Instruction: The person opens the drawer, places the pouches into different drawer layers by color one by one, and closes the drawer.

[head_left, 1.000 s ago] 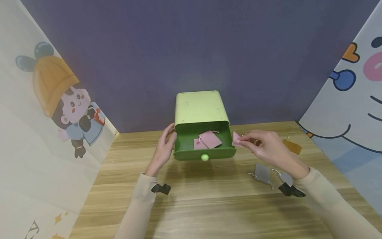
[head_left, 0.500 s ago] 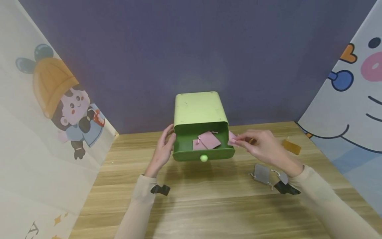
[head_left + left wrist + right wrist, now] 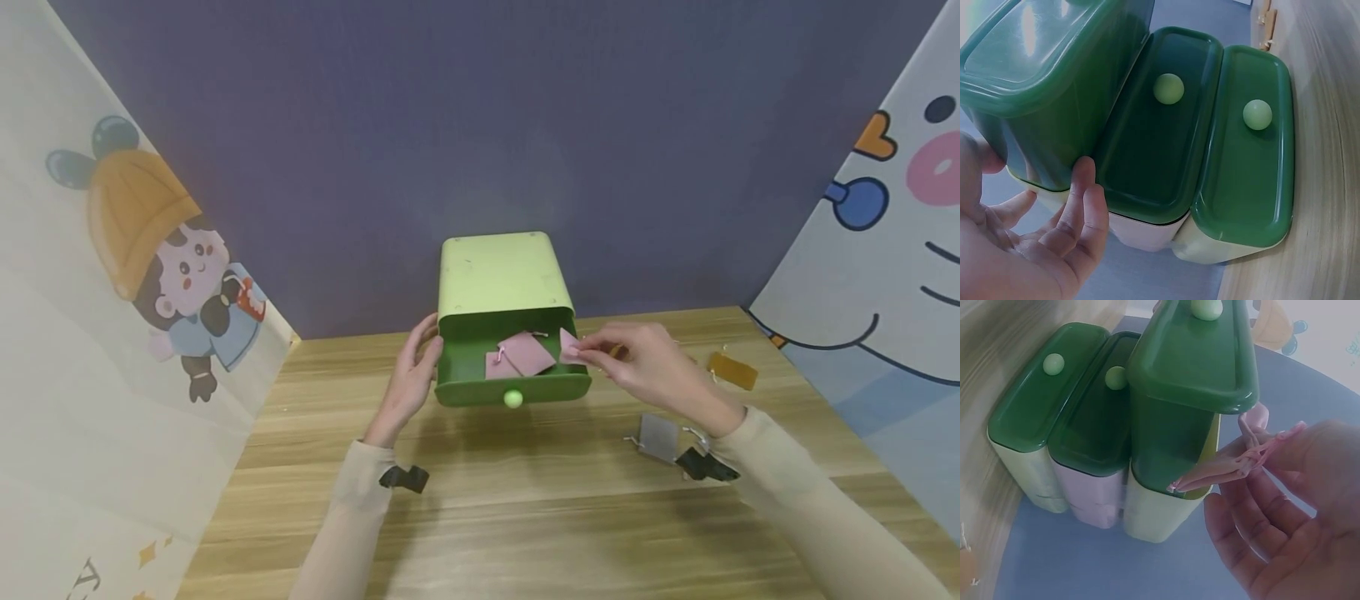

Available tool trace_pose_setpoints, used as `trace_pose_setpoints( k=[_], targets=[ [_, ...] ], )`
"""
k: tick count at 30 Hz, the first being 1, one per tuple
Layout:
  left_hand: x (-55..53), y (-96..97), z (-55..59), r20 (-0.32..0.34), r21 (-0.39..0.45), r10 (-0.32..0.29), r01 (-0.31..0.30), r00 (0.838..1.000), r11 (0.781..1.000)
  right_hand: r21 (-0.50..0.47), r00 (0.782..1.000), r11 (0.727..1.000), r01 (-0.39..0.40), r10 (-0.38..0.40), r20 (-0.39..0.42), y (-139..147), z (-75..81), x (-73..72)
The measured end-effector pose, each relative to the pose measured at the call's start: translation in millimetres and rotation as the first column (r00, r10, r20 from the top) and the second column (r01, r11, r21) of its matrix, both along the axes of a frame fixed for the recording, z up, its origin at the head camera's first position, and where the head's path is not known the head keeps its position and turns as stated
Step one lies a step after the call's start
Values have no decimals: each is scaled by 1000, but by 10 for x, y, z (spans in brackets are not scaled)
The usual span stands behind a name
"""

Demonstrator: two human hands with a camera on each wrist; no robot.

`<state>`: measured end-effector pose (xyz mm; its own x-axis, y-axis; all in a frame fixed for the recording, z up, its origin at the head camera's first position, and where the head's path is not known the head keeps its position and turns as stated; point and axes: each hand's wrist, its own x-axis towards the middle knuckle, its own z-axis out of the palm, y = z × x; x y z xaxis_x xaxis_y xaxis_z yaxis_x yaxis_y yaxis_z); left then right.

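Observation:
A pale green drawer cabinet has its dark green top drawer pulled out. Inside lie overlapping pink drawstring pouches toward the middle. My right hand pinches another pink drawstring pouch between thumb and fingertips, over the drawer's right side. In the right wrist view this pouch hangs folded beside the drawer wall. My left hand rests at the cabinet's left side. The left wrist view shows its fingertips at the edge of the cabinet, bent loosely round nothing.
Below the pulled-out drawer are two closed drawers with round knobs, the middle one and the bottom one. Grey pouches and an orange pouch lie on the wooden table at right. A dark blue wall stands behind.
My right hand has moved left with the pink pouch, from outside the drawer's right edge to over its inside. My left hand has stayed at the cabinet's side.

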<state>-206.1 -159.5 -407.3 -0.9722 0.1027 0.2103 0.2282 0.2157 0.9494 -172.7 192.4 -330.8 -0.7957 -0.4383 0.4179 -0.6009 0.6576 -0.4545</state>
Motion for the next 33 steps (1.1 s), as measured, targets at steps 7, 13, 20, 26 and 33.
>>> trace_pose_setpoints(
  k=[7,13,20,26,33],
  targets=[
    [4,4,2,6,12,1,-1,1000,1000,-8,1000,1000,-24,24,18,-83,43,-45],
    [0,0,-3,10,13,-2,1,1000,1000,-21,998,999,-41,41,45,-149,55,-58],
    [2,-1,1,7,9,0,0,1000,1000,-28,997,998,-64,65,42,-232,76,-62],
    [-4,-7,-6,12,9,-7,7,1000,1000,-30,995,996,-78,80,63,-310,71,-81],
    [-8,-4,-2,12,11,-9,9,1000,1000,-22,995,996,-83,84,55,-382,43,-124]
  ],
)
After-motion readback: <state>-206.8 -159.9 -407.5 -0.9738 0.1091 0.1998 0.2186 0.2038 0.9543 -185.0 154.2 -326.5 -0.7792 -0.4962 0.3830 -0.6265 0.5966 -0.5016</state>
